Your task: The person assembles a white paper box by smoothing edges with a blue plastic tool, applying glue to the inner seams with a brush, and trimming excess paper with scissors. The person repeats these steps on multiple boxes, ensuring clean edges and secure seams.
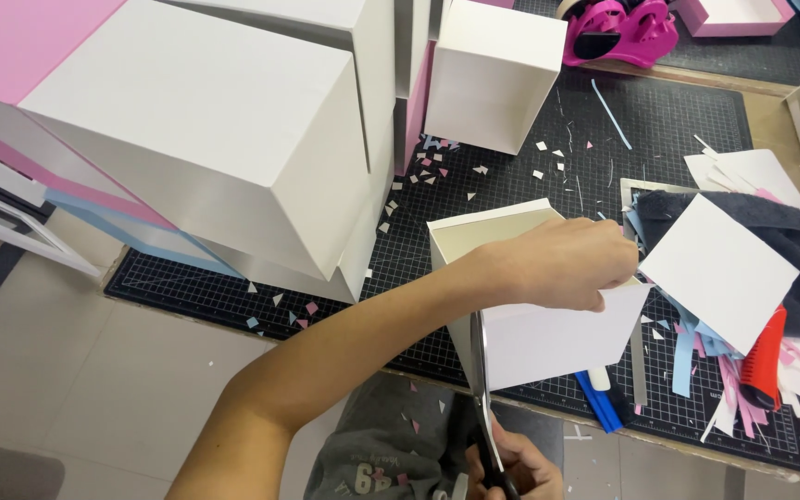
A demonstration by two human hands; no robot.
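A small open-topped white cardboard box (548,324) sits at the near edge of a black gridded cutting mat (659,120) on the work surface, its near corner hanging just over the edge. The left hand (562,264) reaches across from the lower left, forearm stretched long, fingers curled over the box's top rim and holding it steady. Below, the right hand (516,468) grips the handles of a pair of steel scissors (481,389), fingers wrapped closed around them, the blades pointing straight up along the box's near corner. The likeliest slip appears to be the blade wandering off the corner line if the box twists under the left hand's grip, or the upward tip meeting the left wrist directly above it. Paper scraps in pink, blue and white (724,380) litter the mat; larger white boxes (206,130) stack at left, and a pink tape dispenser (618,32) stands at the far edge.
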